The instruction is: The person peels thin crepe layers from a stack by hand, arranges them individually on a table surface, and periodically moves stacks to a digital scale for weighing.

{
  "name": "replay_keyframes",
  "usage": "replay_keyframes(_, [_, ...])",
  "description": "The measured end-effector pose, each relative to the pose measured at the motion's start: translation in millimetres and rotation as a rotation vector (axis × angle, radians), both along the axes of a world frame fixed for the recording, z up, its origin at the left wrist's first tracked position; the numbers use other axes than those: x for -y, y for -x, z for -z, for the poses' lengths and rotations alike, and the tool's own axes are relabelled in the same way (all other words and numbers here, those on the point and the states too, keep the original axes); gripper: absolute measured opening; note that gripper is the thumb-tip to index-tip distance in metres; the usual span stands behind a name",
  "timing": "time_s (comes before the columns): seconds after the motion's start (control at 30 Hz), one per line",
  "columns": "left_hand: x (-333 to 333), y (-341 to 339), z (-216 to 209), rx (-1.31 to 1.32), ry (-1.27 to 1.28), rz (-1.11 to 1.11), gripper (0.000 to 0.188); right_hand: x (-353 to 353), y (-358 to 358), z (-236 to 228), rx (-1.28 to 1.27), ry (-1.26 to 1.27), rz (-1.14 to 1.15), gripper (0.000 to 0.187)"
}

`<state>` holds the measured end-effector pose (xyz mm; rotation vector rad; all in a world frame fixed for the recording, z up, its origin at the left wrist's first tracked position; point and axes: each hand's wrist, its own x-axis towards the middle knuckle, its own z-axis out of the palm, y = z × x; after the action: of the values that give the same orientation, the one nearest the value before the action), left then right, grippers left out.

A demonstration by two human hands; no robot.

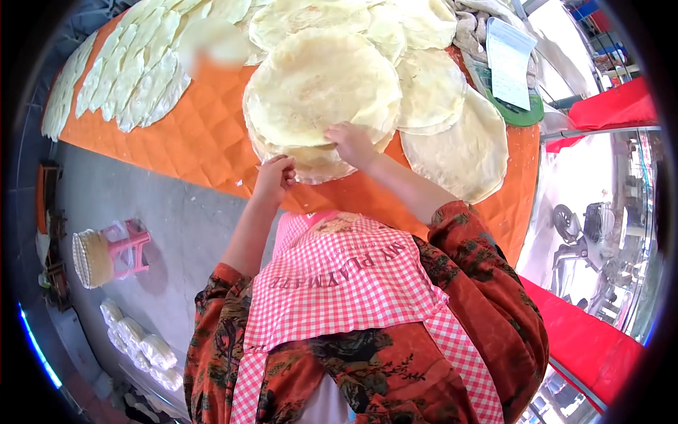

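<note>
Sheets (pixel 318 85), round, pale and thin, lie in a pile at the near middle of the desk (pixel 205 134). In the head view, the left hand (pixel 274 177) is at the pile's near left rim, fingers curled in; the right hand (pixel 351 145) rests by the near edge of the top sheet, fingers bent. Whether either pinches an edge, I cannot tell. The sheets look light, floppy and easy to tear, and may cling together; two well-spread holds on the rim should suit best, without sharp tugs.

The desk has an orange covering, with more sheets overlapping at far left and right. A green tray (pixel 526 115) with a paper (pixel 510 60) sits at far right. On the grey floor (pixel 187 226), left, are a pink stool (pixel 132 249) and plastic bags (pixel 138 343); a scooter (pixel 579 247) stands at right.
</note>
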<state>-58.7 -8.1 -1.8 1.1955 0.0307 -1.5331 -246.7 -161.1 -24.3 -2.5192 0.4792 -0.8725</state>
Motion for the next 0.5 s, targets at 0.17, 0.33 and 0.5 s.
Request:
replay_keyframes(0.17, [8,16,-5,0.385,0.039,0.056,0.016,20,5,-17,-0.208,-0.502,0.143,0.018])
replay_keyframes(0.33, [7,37,-8,-0.022,0.215,-0.175,0.036,12,5,-21,-0.193,-0.677,0.275,0.015])
replay_keyframes(0.5, [13,36,9,-0.151,0.248,-0.234,0.038,-2,-6,-25,-0.174,-0.416,0.177,0.015])
